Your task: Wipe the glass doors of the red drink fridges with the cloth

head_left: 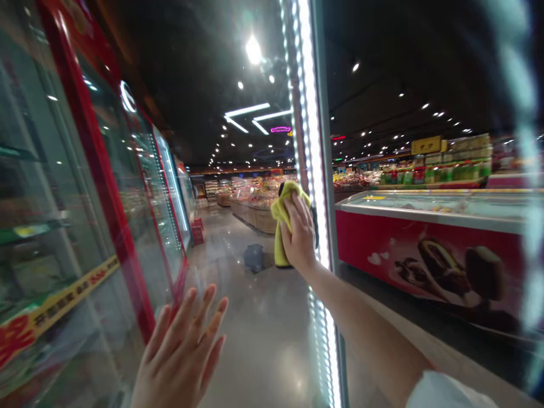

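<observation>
My right hand [298, 232] presses a yellow-green cloth [281, 243] to a see-through glass door, beside its lit edge. The fingers lie bent over the bunched upper part, and a fold of the cloth hangs below them. A bright LED strip [313, 141] runs up the door frame, just right of the cloth. Lower and to the left, my left hand [182, 351] is raised with fingers spread and nothing in it. Whether its fingertips touch the glass, I cannot tell.
Red-framed glass cabinets [106, 209] line the left side. To the right stands a red chest freezer [425, 249] with ice cream pictures. Beyond the glass, a dark grey object [254, 258] rests on the shiny floor [250, 317], and produce stands [255, 218] lie further back.
</observation>
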Action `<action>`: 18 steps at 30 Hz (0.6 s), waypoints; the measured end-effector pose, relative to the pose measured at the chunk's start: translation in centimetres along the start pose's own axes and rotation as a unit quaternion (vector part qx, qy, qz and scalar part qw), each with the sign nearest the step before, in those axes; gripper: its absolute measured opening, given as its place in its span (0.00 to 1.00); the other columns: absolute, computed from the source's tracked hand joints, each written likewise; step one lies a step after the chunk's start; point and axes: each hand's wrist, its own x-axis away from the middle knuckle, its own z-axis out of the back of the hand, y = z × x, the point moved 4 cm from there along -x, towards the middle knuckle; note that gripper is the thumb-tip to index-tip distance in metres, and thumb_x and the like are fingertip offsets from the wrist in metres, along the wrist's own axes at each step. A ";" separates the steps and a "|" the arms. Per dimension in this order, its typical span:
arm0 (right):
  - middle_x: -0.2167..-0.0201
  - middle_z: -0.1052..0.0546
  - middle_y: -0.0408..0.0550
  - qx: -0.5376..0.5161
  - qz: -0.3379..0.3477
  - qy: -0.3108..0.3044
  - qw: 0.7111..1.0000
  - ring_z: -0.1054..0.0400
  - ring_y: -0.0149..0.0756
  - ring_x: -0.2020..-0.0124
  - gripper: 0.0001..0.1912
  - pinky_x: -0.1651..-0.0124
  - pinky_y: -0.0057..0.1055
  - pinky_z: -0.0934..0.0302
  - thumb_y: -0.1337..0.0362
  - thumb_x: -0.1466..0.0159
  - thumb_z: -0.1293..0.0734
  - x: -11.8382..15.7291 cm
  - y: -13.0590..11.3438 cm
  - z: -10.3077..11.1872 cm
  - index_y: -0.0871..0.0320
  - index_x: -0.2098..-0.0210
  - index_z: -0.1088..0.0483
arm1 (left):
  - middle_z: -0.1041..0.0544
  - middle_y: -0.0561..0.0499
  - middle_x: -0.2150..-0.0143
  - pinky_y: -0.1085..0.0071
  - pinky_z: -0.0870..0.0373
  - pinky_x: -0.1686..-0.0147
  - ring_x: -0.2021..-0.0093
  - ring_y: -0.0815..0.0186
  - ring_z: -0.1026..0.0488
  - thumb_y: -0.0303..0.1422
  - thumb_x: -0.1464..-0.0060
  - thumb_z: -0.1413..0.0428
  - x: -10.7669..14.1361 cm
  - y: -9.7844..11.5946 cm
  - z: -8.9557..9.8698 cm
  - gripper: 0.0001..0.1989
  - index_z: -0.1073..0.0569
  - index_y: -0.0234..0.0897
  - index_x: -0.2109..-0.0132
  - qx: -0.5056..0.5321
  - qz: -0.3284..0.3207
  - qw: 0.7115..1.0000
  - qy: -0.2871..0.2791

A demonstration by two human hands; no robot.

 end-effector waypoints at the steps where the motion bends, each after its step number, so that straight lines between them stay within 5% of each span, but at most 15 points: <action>1: 0.27 0.43 0.54 0.012 -0.018 0.017 1.000 0.54 0.46 0.25 0.29 0.27 0.50 0.49 0.63 0.26 0.47 -1.4 0.7 -0.1 0.55 0.26 0.52 | 0.44 0.51 0.25 0.53 0.58 0.25 0.24 0.57 0.50 0.40 0.34 0.48 0.2 0.0 -0.3 0.33 0.47 0.47 0.26 -0.001 -0.005 1.000 0.007; 4: 0.24 0.50 0.55 0.036 -0.014 0.017 0.999 0.57 0.49 0.24 0.32 0.26 0.53 0.52 0.59 0.26 0.47 -1.3 2.1 -0.4 0.60 0.25 0.56 | 0.49 0.56 0.23 0.51 0.59 0.25 0.24 0.56 0.52 0.42 0.34 0.49 0.8 -0.1 -1.2 0.34 0.51 0.53 0.25 0.004 -0.019 1.000 0.021; 7: 0.24 0.51 0.57 0.047 -0.010 0.011 0.999 0.57 0.52 0.24 0.36 0.27 0.53 0.51 0.58 0.28 0.43 4.6 2.9 -0.2 0.61 0.25 0.56 | 0.50 0.56 0.23 0.46 0.58 0.25 0.24 0.53 0.52 0.44 0.34 0.49 1.0 -0.2 -2.0 0.36 0.55 0.55 0.25 -0.002 -0.034 0.999 0.033; 11: 0.28 0.40 0.52 0.016 0.045 -0.013 0.999 0.47 0.39 0.27 0.32 0.28 0.43 0.45 0.73 0.31 0.46 11.0 4.2 1.3 0.54 0.29 0.43 | 0.47 0.53 0.24 0.47 0.58 0.25 0.24 0.53 0.51 0.45 0.35 0.48 1.4 -0.4 -2.3 0.38 0.55 0.53 0.25 -0.015 -0.039 0.998 0.053; 15: 0.29 0.38 0.53 0.055 0.051 0.046 0.996 0.47 0.44 0.28 0.28 0.30 0.48 0.44 0.72 0.32 0.42 11.9 6.6 3.7 0.52 0.34 0.35 | 0.43 0.50 0.25 0.51 0.58 0.25 0.24 0.55 0.50 0.44 0.34 0.49 2.0 -0.3 -2.3 0.36 0.53 0.49 0.25 -0.019 -0.046 0.998 0.048; 18: 0.30 0.36 0.54 0.118 0.041 -0.001 0.992 0.47 0.48 0.28 0.27 0.31 0.50 0.44 0.72 0.31 0.41 12.5 7.9 3.7 0.53 0.34 0.34 | 0.41 0.47 0.26 0.50 0.57 0.25 0.24 0.55 0.51 0.42 0.34 0.50 2.2 -0.1 -2.3 0.35 0.51 0.46 0.25 -0.031 -0.052 0.997 0.038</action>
